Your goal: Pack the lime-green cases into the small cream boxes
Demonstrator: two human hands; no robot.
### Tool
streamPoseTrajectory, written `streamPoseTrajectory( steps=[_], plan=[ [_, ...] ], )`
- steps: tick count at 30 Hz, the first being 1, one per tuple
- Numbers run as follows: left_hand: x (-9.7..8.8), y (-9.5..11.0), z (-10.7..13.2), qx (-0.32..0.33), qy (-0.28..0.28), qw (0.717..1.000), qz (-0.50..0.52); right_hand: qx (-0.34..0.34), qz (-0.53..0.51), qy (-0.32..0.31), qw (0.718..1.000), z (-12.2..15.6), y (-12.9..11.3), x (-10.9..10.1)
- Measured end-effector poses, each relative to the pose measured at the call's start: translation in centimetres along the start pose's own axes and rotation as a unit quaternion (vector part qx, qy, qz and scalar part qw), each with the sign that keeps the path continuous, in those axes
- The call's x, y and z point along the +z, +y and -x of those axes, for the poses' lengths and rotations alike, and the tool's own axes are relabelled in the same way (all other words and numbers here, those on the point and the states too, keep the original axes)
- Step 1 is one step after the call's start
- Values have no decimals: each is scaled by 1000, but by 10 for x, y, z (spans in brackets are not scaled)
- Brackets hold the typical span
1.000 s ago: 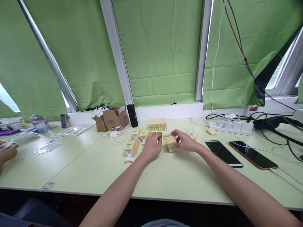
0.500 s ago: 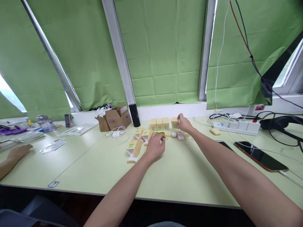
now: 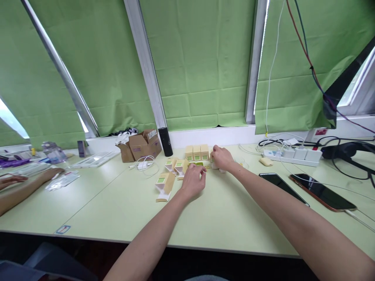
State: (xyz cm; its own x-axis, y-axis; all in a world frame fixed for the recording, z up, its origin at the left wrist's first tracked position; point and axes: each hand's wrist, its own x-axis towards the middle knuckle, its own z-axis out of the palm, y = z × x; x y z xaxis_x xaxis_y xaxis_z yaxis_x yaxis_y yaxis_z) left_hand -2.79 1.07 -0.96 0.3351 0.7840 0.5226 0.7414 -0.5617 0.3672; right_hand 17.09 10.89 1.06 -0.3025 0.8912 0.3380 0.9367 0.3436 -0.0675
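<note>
My left hand point(image 3: 193, 180) rests low over the table with loosely bent fingers and a gap between thumb and forefinger; I see nothing in it. Just beyond its fingertips lies a small green item point(image 3: 199, 164). My right hand point(image 3: 223, 158) has its fingers closed on a small cardboard box point(image 3: 212, 157), which they mostly cover. Left of that box, a row of three similar closed boxes point(image 3: 197, 153) stands upright. Three boxes with open flaps point(image 3: 164, 185) lie left of my left hand. Small pale items under my right hand are mostly hidden.
A brown carton point(image 3: 144, 145) and a black cylinder point(image 3: 165, 142) stand at the back. To the right are two phones point(image 3: 322, 192), a power strip point(image 3: 293, 156), cables and a black headset point(image 3: 345, 152). Another person's arm point(image 3: 32, 187) reaches in at the left.
My right hand has moved left and slightly nearer, and the small box with it, closer to the row. My left hand stays nearly still. The other person's arm reaches further in.
</note>
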Motion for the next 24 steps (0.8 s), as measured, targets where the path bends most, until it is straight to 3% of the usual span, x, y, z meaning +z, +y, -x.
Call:
streamPoseTrajectory(
  steps=[5,24],
  plan=[
    [1,-1,0,5,-3,1000,0,17,-8,-36,999,-5,-8,5],
    [2,0,-2,5,-19,1000,4,132,-115,-71,982,-40,11,27]
  ],
)
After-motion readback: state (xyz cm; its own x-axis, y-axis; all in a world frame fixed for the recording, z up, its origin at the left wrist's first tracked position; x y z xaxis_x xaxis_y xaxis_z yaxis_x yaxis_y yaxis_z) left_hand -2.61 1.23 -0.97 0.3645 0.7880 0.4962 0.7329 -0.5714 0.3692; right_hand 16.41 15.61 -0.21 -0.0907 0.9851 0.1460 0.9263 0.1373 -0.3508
